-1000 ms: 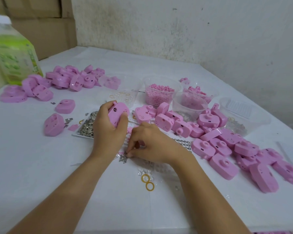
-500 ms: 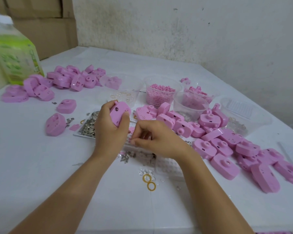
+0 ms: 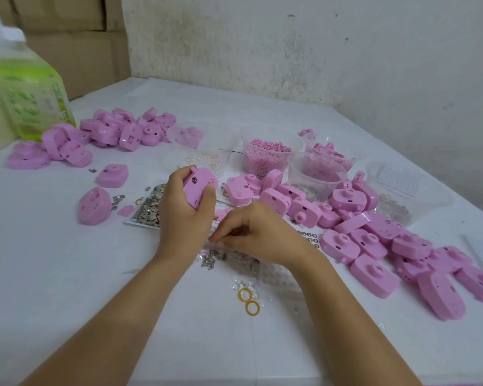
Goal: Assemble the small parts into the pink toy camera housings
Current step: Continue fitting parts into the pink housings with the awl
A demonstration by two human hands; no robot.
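Observation:
My left hand grips a pink toy camera housing above the table, its back face with a small dark hole turned toward me. Just right of it and lower, my right hand is curled with thumb and fingertips pinched together on a small piece at the heap of small metal parts; the piece itself is too small to make out. A tray of silver metal pieces lies left of my left hand.
Pink housings are heaped at the right and back left; two lie alone at the left. Clear tubs of pink bits stand behind. Two yellow rings lie near me. A green bottle stands far left.
My right hand rose toward the housing half a second ago and has dropped back to the metal parts. My left hand keeps the housing in about the same place.

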